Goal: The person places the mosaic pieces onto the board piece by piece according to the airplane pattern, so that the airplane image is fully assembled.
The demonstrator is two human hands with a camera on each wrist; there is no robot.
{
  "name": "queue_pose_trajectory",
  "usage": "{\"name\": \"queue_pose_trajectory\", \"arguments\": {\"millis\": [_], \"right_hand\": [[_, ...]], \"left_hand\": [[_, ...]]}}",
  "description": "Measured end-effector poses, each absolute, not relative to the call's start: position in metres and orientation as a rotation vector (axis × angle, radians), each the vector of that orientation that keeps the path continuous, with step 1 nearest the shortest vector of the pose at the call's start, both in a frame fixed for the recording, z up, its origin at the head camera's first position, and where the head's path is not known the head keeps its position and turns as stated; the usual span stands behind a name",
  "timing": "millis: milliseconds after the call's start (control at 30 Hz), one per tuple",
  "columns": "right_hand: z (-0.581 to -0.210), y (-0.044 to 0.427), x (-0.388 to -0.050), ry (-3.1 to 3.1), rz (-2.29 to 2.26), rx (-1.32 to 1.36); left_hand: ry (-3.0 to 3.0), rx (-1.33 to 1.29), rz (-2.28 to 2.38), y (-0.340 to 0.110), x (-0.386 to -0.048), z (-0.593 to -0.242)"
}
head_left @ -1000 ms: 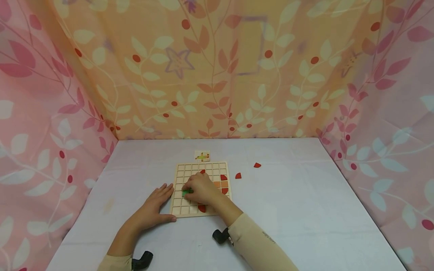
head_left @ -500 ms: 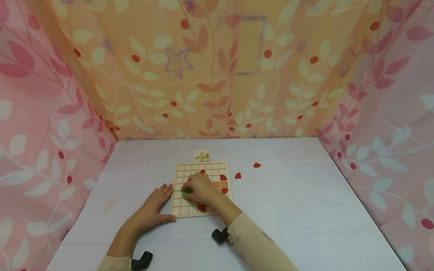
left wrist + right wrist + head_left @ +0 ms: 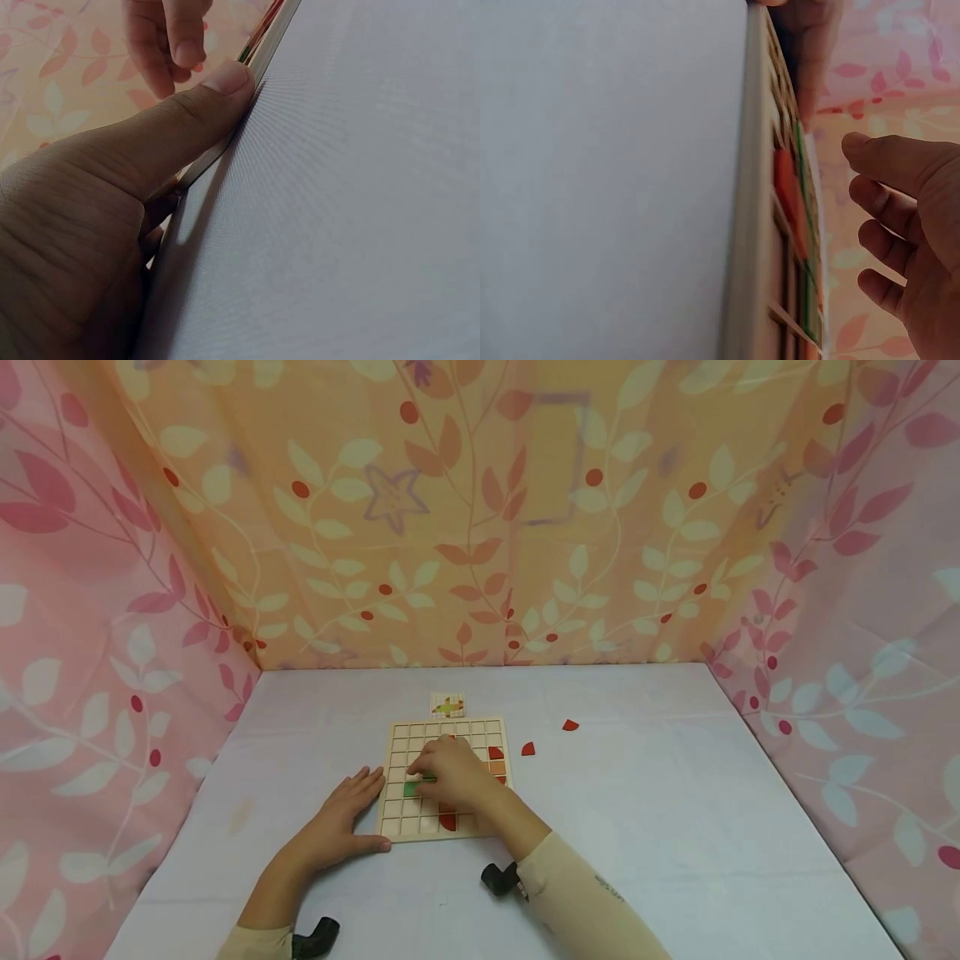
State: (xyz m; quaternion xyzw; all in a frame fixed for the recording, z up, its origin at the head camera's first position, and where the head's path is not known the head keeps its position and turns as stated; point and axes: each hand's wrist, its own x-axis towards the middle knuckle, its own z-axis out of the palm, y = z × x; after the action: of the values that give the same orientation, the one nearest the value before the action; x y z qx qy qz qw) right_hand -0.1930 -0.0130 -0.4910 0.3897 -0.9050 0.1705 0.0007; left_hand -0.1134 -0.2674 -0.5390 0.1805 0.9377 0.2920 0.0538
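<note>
A wooden grid board [image 3: 396, 827] lies on the white table. My left hand [image 3: 345, 814] rests against its left side, fingers straight, thumb touching the near-left corner. Over the middle of the board hovers my right hand [image 3: 457, 772]; in the right wrist view its fingers are loosely bent, apart from the pieces, with nothing between them. Beside its fingertips a green piece [image 3: 411, 788] sits in the grid. Red rounded pieces [image 3: 447, 822] and an orange square [image 3: 497, 767] also lie in cells. My right hand hides the central cells.
Two loose red quarter-round pieces, one nearer [image 3: 528, 749] and one farther [image 3: 571, 725], lie right of the board. A small pattern card [image 3: 447, 705] lies just beyond its far edge. Floral cloth [image 3: 480, 568] hangs behind the table and on both sides.
My right hand has come up off the green pieces and shifted slightly right, uncovering more green. My left hand stays in place.
</note>
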Motion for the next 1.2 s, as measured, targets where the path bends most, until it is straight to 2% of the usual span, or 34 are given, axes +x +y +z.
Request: {"name": "queue_pose_trajectory", "arguments": {"millis": [567, 1200], "right_hand": [[-0.455, 0.063, -0.208, -2.802, 0.715, 1.108], [-0.463, 0.13, -0.218, -2.821, 0.773, 0.862]], "left_hand": [[2.853, 0.524, 0.853, -0.264, -0.114, -0.536], [2.852, 0.527, 0.84, -0.264, -0.114, -0.536]]}}
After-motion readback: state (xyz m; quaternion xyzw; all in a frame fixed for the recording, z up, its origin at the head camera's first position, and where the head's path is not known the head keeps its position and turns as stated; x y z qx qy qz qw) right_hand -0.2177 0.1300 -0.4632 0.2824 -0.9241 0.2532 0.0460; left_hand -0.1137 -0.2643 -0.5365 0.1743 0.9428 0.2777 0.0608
